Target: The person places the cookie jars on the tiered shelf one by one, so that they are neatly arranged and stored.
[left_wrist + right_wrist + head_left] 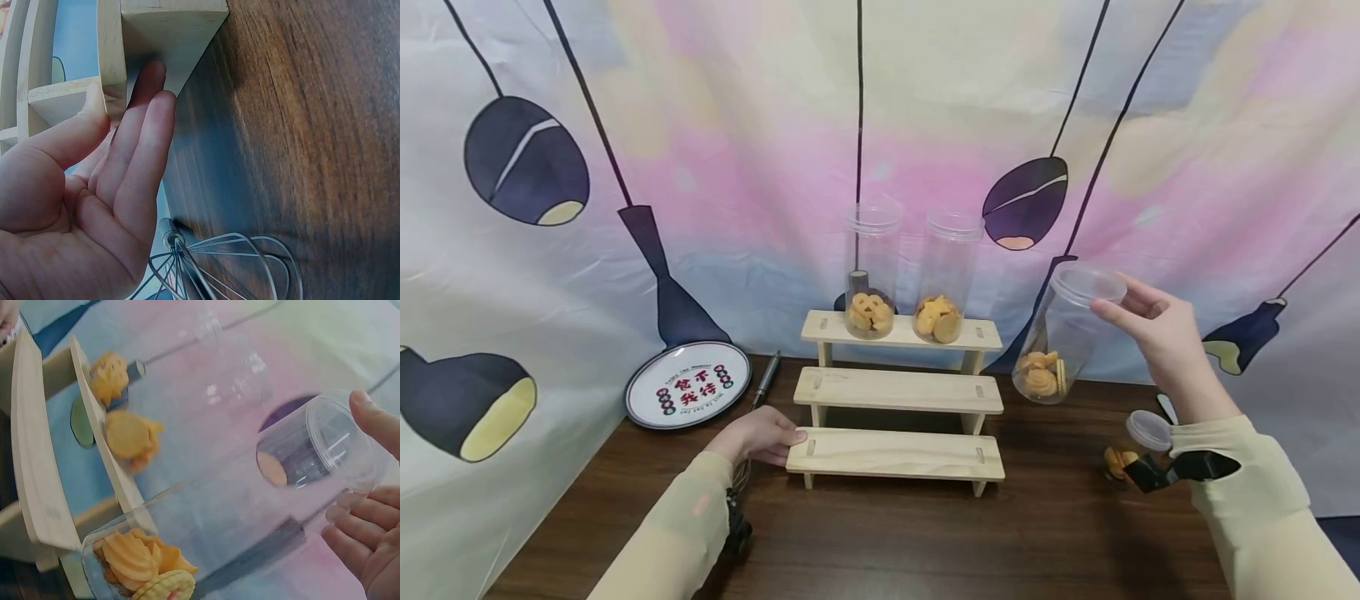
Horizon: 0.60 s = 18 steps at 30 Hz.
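Note:
My right hand grips a tall clear jar by its lid, thumb on one side and fingers on the other. The jar tilts in the air right of the wooden three-step stand, with cookies lying at its bottom. My left hand pinches the left end of the lowest step, the thumb on its upper side and the other fingers below. Two similar jars, a left one and a right one, stand upright on the top step with cookies inside.
A round white plate with red lettering leans at the back left. Beside it lies a whisk, its wire loops close to my left wrist. A smaller lidded jar of cookies is near my right forearm. Patterned cloth hangs behind the dark wooden table.

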Tool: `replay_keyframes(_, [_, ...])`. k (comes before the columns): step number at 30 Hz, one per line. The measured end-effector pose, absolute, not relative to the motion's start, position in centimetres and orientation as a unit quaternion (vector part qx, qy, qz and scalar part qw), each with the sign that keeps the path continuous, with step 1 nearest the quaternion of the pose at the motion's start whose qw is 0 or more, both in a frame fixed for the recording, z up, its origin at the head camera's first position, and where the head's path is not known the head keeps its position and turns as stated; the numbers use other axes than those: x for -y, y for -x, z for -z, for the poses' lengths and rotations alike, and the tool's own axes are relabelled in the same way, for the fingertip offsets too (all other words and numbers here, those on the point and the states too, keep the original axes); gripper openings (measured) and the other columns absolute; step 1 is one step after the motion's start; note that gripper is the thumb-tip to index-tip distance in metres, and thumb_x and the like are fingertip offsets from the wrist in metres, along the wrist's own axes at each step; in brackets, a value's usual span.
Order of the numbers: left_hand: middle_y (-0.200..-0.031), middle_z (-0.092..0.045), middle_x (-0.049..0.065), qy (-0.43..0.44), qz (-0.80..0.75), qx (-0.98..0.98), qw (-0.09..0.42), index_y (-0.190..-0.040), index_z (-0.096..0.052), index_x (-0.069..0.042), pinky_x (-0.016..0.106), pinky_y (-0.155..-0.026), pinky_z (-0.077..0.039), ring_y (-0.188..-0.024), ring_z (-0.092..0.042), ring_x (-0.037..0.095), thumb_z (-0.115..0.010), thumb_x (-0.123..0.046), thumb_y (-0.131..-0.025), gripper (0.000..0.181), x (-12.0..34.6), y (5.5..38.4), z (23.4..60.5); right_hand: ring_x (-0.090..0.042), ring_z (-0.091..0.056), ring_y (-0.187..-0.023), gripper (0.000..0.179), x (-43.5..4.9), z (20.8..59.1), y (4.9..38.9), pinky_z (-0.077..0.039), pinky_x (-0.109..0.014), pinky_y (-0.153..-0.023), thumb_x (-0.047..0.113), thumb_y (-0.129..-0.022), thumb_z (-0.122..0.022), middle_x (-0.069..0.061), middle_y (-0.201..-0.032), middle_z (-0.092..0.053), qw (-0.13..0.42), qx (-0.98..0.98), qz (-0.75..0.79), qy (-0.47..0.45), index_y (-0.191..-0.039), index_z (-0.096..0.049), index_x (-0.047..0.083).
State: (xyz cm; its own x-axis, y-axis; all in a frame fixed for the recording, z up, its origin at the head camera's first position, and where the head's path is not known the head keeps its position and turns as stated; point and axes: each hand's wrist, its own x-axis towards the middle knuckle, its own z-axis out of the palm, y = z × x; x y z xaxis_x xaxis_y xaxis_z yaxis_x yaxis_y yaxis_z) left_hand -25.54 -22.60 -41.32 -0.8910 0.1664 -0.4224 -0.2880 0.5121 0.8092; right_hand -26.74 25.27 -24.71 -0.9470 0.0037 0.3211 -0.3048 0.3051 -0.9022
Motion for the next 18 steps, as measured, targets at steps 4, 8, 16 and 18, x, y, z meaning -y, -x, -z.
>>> replay_keyframes(4, [-0.089,-0.070,0.019,0.041,-0.496,-0.836,0.229,-0.109,-0.059,0.017,0.035,-0.072,-0.059,-0.076,-0.068,0.017,-0.057,-0.009,-0.095,0.030,22.6,25.6,41.3,0.007,-0.059,-0.100,0.059,-23.7,24.5,26.5,-0.042,-0.010,-0.092,0.010,-0.086,-0.070,0.020,-0.104,-0.066,0.125,0.749,-0.635,-0.141,-0.140,-0.046,0.007])
replay_keyframes(8, [-0.090,-0.070,0.019,0.039,-0.499,-0.835,0.228,-0.110,-0.059,0.017,0.036,-0.072,-0.059,-0.077,-0.068,0.018,-0.058,-0.009,-0.095,0.030,22.6,25.6,41.5,0.006,-0.061,-0.098,0.058,-22.4,24.5,26.3,-0.046,-0.007,-0.079,0.008,-0.085,-0.071,0.019,-0.103,-0.067,0.123,0.745,-0.635,-0.164,-0.138,-0.048,0.005])
replay_keyframes(16, [-0.090,-0.070,0.018,0.041,-0.497,-0.837,0.225,-0.110,-0.060,0.016,0.036,-0.072,-0.059,-0.077,-0.068,0.018,-0.058,-0.010,-0.095,0.030,22.6,25.5,41.5,0.004,-0.062,-0.099,0.061,-20.0,24.7,26.2,-0.047,-0.008,-0.083,0.006,-0.085,-0.071,0.015,-0.108,-0.067,0.111,0.741,-0.636,-0.186,-0.139,-0.044,-0.001])
replay_keyframes(18, [-0.088,-0.070,0.017,0.040,-0.495,-0.838,0.224,-0.109,-0.060,0.016,0.036,-0.072,-0.059,-0.076,-0.067,0.018,-0.058,-0.010,-0.095,0.030,22.7,25.4,41.5,0.004,-0.062,-0.099,0.062,-19.3,24.7,26.1,-0.047,-0.008,-0.083,0.007,-0.085,-0.071,0.016,-0.108,-0.066,0.105,0.742,-0.635,-0.188,-0.140,-0.043,-0.001])
